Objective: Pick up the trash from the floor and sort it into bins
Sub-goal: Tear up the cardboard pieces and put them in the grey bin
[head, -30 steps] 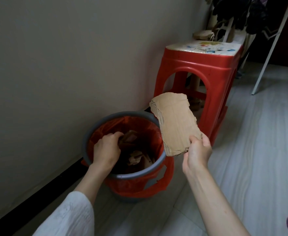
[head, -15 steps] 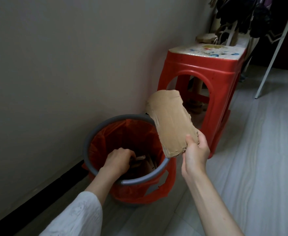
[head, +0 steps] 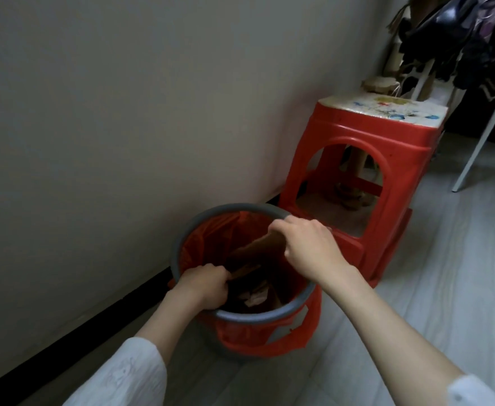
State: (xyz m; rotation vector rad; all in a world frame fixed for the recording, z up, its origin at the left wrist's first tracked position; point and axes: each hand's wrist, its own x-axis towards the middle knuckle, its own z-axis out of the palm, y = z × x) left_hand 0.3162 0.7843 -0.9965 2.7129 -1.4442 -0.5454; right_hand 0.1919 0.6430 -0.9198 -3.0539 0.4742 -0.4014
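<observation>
A grey round bin lined with a red plastic bag stands on the floor by the wall. A brown cardboard piece leans inside it, tilted. My right hand grips its upper end over the bin's far rim. My left hand is down inside the bin at the near left, fingers curled around the cardboard's lower end. More crumpled cardboard scraps lie at the bottom.
A red plastic stool with a paint-spattered top stands just behind the bin, against the grey wall. Dark clothes hang on a white rack at the upper right. Pale wood-look floor spreads to the right.
My right hand has brought the cardboard piece down from above the bin's rim into the bin. My left hand stays inside the bin and now holds that piece's lower end.
</observation>
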